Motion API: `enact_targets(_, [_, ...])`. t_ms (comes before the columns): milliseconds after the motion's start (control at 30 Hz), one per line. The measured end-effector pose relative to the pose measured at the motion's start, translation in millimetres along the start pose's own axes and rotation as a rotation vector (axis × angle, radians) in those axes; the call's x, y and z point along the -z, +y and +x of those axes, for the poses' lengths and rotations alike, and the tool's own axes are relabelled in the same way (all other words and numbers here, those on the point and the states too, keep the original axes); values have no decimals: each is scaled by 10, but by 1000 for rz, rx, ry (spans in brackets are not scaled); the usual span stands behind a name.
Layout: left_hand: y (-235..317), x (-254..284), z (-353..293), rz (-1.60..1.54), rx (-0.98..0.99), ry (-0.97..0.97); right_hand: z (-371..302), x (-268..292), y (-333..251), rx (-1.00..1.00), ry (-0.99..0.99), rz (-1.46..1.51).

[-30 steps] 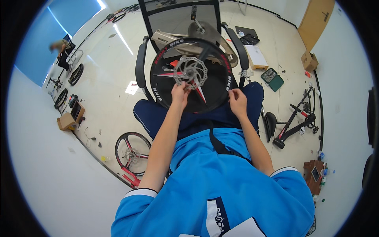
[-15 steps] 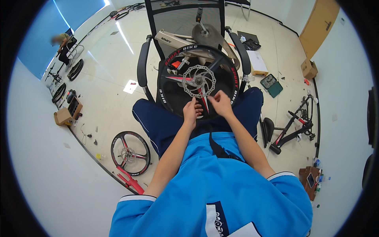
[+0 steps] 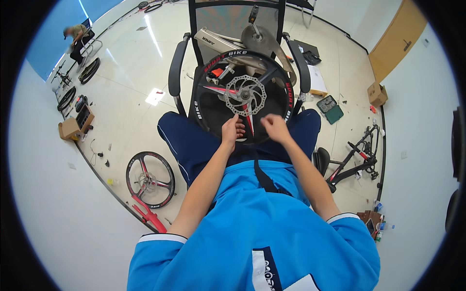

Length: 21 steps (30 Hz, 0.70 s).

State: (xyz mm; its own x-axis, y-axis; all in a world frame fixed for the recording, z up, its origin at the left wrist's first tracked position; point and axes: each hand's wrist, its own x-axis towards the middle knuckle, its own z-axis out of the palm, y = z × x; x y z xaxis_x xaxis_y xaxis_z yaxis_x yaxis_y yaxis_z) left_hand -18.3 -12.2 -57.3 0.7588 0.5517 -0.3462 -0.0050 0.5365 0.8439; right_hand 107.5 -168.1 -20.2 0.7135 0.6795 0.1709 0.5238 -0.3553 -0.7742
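A black bicycle wheel (image 3: 199, 89) with red and white spokes lies flat on the chair seat in front of me, its near rim at my thighs. A silver disc brake rotor (image 3: 262, 100) sits at its hub. My left hand (image 3: 233, 130) is just below the rotor's near edge, thumb raised and fingers loosely curled apart; I see nothing in it. To its right, my right hand (image 3: 275, 127) hovers over the wheel with its fingers curled together. Whatever it may hold is hidden. Behind the wheel rest a silver frame part (image 3: 213, 40) and a crank (image 3: 253, 14) with a round guard.
Black armrests (image 3: 177, 68) flank the wheel. On the floor lie a second wheel (image 3: 171, 183) and red fork (image 3: 148, 216) at left, and a black bike frame (image 3: 357, 157), green tool case (image 3: 334, 114) and cardboard box (image 3: 376, 94) at right. A person (image 3: 77, 41) sits far left.
My right hand has drawn back slightly from the rotor and its fingers have curled in. My left hand has shifted a little left and up. The whole view has shifted slightly.
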Motion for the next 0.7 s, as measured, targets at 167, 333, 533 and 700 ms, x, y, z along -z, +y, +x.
enact_targets(167, [7,14,26,36,3,-24,663,178,-450,251,132,-8])
enact_targets(333, [8,26,36,36,38,-20,816,132,-443,408,80,-291])
enact_targets(533, [6,1,9,42,45,-18,817,27,-367,419,92,-291])
enact_targets(700, [-8,6,21,61,62,-25,762,-150,-383,352,188,-361])
